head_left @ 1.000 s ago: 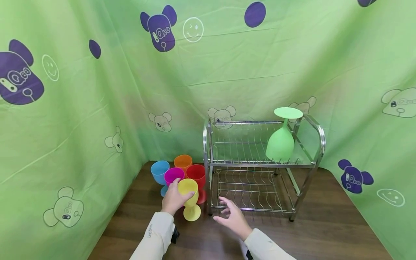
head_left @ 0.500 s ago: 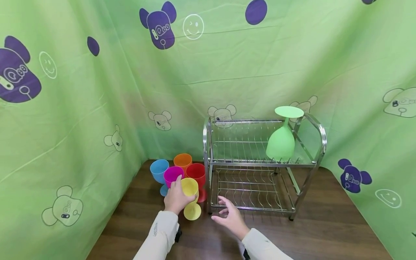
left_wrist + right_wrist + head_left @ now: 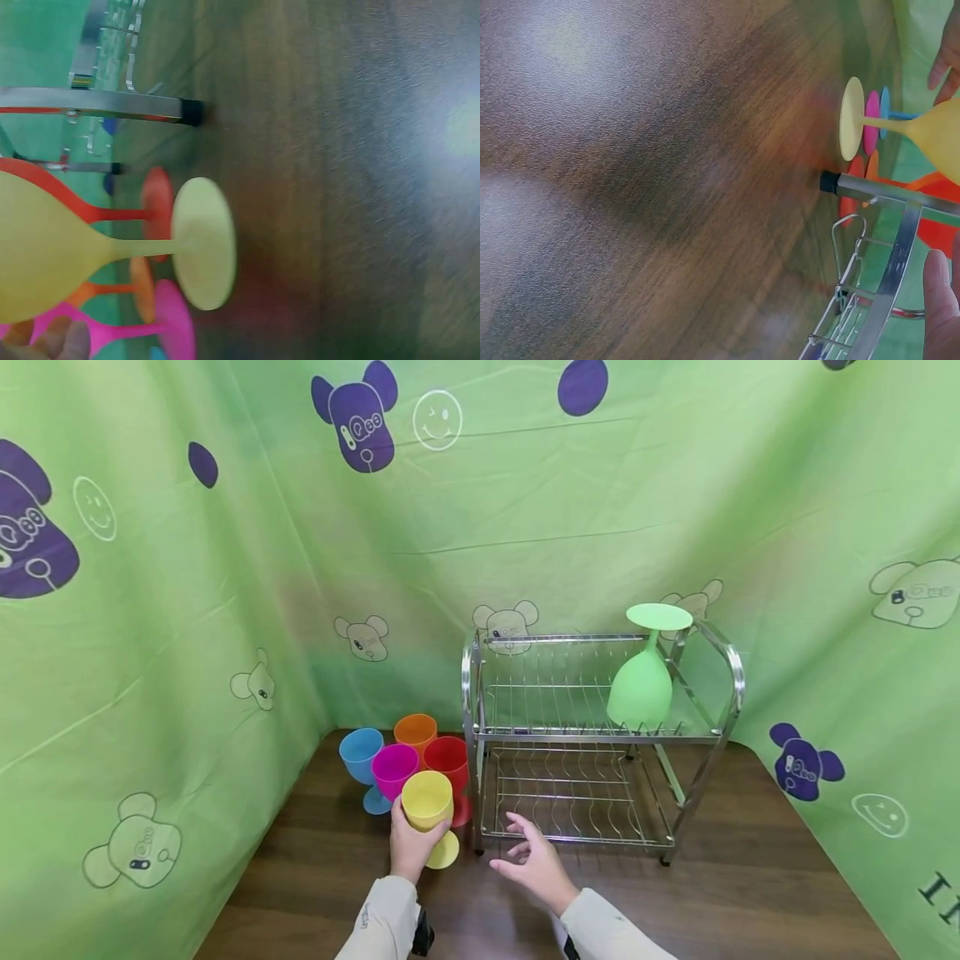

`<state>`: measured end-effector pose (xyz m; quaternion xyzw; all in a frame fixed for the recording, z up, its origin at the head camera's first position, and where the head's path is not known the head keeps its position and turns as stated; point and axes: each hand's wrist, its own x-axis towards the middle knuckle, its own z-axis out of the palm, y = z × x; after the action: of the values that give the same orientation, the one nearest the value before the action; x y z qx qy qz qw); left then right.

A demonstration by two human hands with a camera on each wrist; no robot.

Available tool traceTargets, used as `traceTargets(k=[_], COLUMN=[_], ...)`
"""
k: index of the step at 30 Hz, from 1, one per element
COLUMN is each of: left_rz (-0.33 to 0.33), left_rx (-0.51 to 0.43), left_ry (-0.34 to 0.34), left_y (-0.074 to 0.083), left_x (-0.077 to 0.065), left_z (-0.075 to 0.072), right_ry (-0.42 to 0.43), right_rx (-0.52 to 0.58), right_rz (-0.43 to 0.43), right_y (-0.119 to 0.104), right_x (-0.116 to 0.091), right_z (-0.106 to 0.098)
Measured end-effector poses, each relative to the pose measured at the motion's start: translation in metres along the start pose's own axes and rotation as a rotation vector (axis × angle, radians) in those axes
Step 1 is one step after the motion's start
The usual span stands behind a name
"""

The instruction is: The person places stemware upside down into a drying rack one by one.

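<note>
My left hand [image 3: 412,846] grips the bowl of a yellow goblet [image 3: 427,797], thumb at the front and fingers on its left side. The goblet is mouth up. In the left wrist view its round foot [image 3: 204,244] shows, with fingertips [image 3: 73,341] against the bowl. Behind it stand a magenta goblet [image 3: 394,768], a red goblet [image 3: 446,758], an orange goblet [image 3: 415,731] and a blue goblet [image 3: 362,752]. My right hand [image 3: 542,870], fingers loosely bent and holding nothing, hovers before the lower front of the metal rack [image 3: 596,739].
A light green goblet [image 3: 641,689] stands upside down on the rack's upper tier, at the right. The rack's lower tier [image 3: 566,797] has wavy wires. A wooden table [image 3: 757,860] carries everything, with a printed green cloth [image 3: 420,577] hanging behind and at both sides.
My left hand has slid from the yellow goblet's far left side down to its front and taken a grip on the bowl. The right hand has hardly moved; the head view has shifted slightly.
</note>
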<state>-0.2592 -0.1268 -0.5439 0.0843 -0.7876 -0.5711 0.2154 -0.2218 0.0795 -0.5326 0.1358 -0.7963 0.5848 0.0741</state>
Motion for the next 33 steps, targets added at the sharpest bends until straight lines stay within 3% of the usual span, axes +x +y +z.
traceTargets(k=[8, 14, 17, 26, 33], left_rz=[-0.039, -0.057, -0.041, 0.048, 0.239], left_rx=[-0.06, -0.076, -0.039, -0.008, 0.211], left_ry=[-0.047, -0.119, -0.169, -0.237, -0.306], left_y=[-0.013, -0.005, 0.001, 0.018, 0.031], left_x=[0.0, -0.003, -0.004, -0.007, -0.011], left_z=[0.0, -0.006, -0.01, -0.02, -0.027], right_ry=[0.008, 0.012, 0.017, -0.003, -0.063], right_rx=[0.001, 0.019, 0.024, 0.059, 0.087], right_rz=[0.001, 0.005, 0.012, 0.047, 0.046], right_y=[0.001, 0.0, -0.001, -0.007, -0.012], right_x=[-0.002, -0.003, -0.002, -0.002, 0.0], right_z=[-0.001, -0.001, -0.002, -0.008, -0.025])
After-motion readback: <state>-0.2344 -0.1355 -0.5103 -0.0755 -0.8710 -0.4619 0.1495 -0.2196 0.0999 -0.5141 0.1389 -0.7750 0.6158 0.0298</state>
